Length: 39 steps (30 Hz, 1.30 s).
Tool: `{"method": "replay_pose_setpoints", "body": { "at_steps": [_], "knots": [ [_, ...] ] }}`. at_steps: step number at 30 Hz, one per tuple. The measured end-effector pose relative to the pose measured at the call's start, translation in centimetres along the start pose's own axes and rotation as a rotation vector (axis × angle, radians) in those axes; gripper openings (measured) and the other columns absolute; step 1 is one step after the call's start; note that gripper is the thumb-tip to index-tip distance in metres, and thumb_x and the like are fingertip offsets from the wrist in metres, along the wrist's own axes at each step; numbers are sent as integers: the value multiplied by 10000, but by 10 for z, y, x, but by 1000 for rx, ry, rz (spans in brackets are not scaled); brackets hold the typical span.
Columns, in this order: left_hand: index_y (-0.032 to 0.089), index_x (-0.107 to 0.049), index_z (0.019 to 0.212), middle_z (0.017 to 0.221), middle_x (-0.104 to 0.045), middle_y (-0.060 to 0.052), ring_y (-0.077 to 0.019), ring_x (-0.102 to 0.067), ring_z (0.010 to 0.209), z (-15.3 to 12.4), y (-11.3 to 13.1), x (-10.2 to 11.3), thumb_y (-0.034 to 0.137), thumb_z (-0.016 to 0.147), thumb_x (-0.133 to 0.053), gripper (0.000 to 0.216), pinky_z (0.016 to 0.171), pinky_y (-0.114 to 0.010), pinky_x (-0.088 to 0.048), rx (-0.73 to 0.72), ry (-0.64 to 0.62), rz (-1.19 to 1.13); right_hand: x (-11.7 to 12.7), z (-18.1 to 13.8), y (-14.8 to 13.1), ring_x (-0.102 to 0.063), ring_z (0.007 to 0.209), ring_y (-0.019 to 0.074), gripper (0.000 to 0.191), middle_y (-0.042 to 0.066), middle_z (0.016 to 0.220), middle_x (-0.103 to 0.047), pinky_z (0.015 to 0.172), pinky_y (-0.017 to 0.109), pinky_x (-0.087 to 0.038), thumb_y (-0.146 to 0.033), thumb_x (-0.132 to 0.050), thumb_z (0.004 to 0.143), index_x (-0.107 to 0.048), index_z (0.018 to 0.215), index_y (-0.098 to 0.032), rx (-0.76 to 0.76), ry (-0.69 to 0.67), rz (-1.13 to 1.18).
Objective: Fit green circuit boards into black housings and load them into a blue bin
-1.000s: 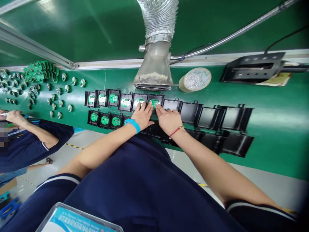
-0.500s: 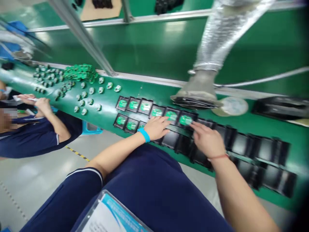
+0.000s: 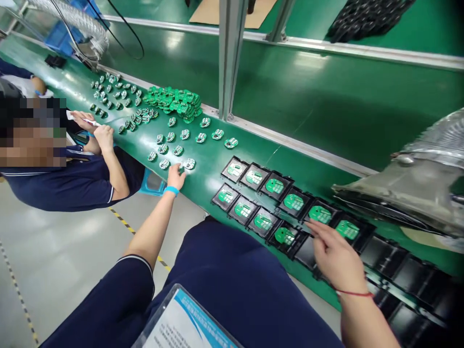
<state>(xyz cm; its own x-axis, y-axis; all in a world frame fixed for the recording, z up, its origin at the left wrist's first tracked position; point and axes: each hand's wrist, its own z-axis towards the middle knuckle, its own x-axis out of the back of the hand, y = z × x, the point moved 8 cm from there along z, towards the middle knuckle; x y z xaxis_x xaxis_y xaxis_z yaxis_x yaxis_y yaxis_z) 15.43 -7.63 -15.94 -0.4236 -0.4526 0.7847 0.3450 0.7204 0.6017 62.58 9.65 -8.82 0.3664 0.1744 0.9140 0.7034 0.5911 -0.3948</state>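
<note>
Loose round board, near front edge of belt: light, stiff, likely fragile; best pinched by rim. Left hand unclenched, fingertips just beside it, contact unclear. Right hand flat on black housings, grasping nothing. Half second earlier: left hand at housings near right; now stretched well left.

Small round circuit board lies flat on the green belt, beside two alike.
</note>
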Motion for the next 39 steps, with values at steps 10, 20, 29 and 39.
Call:
{"method": "replay_pose_setpoints", "body": {
  "at_steps": [10,20,29,39],
  "knots": [
    [165,-554,1185,1094,-477,-96,-259,-438,1030,40,16,-16,265,719,-715,503,971,-382,-360,-367,-212,293,-17,-17,-21,-648,971,211,358,69,1116,-665,894,327,-510,-266,-337,882,-671,978,-181,32,-25,-73],
    [168,-576,1008,1009,-499,-70,-243,-439,980,54,17,-21,263,701,-735,359,939,-389,-364,-500,-226,233,-31,-28,-40,-616,1034,218,345,77,1148,-648,964,384,-467,-234,-370,856,-665,1030,-195,-4,-39,-30],
    [154,-551,931,949,-521,-59,-202,-493,923,16,32,-31,215,669,-743,331,848,-350,-416,-441,-367,-65,-33,-12,-83,-616,1044,213,322,67,1141,-657,909,388,-499,-180,-394,861,-662,1038,-197,98,-53,-6],
    [130,-579,825,768,-604,0,-91,-545,692,-162,145,-78,311,534,-851,438,707,-247,-414,174,-1087,-1048,10,14,-152,-623,822,195,242,62,883,-667,755,356,-510,-252,-504,873,-540,1105,-191,165,157,198]
  ]
}}
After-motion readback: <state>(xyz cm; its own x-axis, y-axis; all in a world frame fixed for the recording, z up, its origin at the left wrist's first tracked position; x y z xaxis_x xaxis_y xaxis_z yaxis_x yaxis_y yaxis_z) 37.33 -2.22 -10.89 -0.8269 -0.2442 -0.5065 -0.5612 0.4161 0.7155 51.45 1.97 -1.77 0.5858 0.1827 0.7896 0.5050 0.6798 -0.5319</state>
